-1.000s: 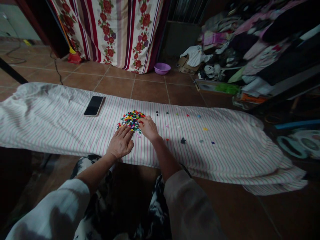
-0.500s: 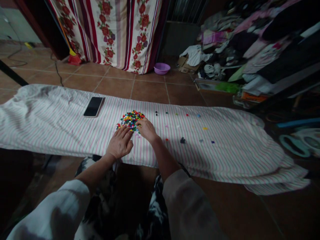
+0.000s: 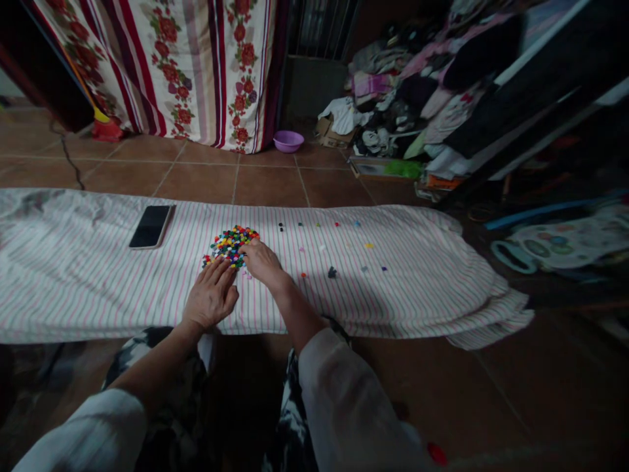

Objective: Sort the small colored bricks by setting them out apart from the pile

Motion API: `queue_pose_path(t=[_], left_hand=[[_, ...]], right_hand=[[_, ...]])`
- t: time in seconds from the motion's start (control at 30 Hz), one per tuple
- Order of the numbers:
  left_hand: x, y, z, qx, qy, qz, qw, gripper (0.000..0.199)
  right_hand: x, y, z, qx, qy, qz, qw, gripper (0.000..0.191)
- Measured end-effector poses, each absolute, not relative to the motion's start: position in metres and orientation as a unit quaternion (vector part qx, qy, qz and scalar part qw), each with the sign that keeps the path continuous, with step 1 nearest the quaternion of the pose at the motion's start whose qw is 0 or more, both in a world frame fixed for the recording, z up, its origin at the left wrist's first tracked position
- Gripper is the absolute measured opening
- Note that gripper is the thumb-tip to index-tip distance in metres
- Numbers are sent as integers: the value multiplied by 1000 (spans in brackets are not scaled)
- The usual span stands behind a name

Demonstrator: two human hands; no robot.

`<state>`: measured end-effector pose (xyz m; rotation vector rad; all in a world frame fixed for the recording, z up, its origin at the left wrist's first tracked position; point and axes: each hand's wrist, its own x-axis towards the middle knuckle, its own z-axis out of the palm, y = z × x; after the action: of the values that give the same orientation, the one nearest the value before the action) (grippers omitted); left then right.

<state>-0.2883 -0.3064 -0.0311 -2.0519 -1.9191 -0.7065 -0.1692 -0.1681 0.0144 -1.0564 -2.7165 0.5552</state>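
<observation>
Multicoloured pieces (image 3: 230, 244), right hand (image 3: 263, 261) curled, perhaps pinching

Cloth-covered surface (image 3: 432, 288), striped; clock positions read from the pile. Pile of small multicoloured pieces (image 3: 228, 242), one. Left hand (image 3: 210, 296), 7 o'clock: spread flat, fingers over the pile's near edge. Right hand (image 3: 263, 263), 4 o'clock: fingers bent at the pile's side; anything pinched, hidden. Loose pieces (image 3: 332, 272), 3 o'clock: three spaced rows, mixed colours. Phone (image 3: 151, 227), between 9 and 10: lying flat, screen dark. Floral curtain (image 3: 196, 65), 12. Purple basin (image 3: 289, 141), 1: on tiled floor (image 3: 265, 183).
</observation>
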Motion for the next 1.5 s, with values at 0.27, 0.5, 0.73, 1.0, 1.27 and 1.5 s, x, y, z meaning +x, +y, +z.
queue_pose_path(t=[0.27,0.5,0.73,1.0,1.27,1.5], left_hand=[[-289,-306,-33,-710,-647,-244,129,42],[-289,-306,-34,-709,-649,-239,140,40],[-287,-306,-30,-707,-657,-230,128,40],[-286,-306,-30,-699,-667,-238,104,43],[-287,-306,-28,-705,-663,-226,113,41],[-287,-306,-30,-698,-671,-229,99,43]], right_hand=[[-170,-167,12,-362,-911,175,87,29],[-170,-168,15,-354,-917,167,78,29],[-171,-164,12,-358,-914,176,74,28],[-169,-166,18,-354,-907,200,112,24],[-169,-166,13,-350,-903,211,133,22],[-169,-162,4,-333,-915,201,106,26]])
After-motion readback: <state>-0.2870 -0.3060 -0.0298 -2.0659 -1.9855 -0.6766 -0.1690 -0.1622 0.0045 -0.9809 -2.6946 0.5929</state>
